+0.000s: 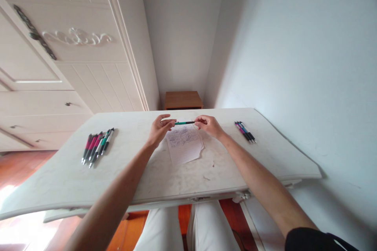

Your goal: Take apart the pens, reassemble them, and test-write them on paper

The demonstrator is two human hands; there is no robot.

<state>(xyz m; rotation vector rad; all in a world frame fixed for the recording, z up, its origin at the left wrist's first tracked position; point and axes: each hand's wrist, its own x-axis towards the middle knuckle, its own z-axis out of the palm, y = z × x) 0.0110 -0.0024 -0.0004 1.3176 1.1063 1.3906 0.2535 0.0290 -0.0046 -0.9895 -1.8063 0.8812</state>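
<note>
One slim green-and-black plastic pen (185, 123) is held crosswise at the far edge of the white, ink-scribbled paper (185, 141), the landmark here. The left hand (160, 128) pinches its green end; the right hand (209, 125) pinches its black end.

Risk, as judged: a loose pinch could drop the pen onto the paper; if it comes apart under a pull, small parts could roll across the worn white tabletop (141, 192).

Count: one pen in hand; three purple, blue and dark pens (246, 132) right of the paper; left of it, a heap of magenta, green, white and black pens (97, 147), roughly seven, overlap preventing an exact figure.
</note>
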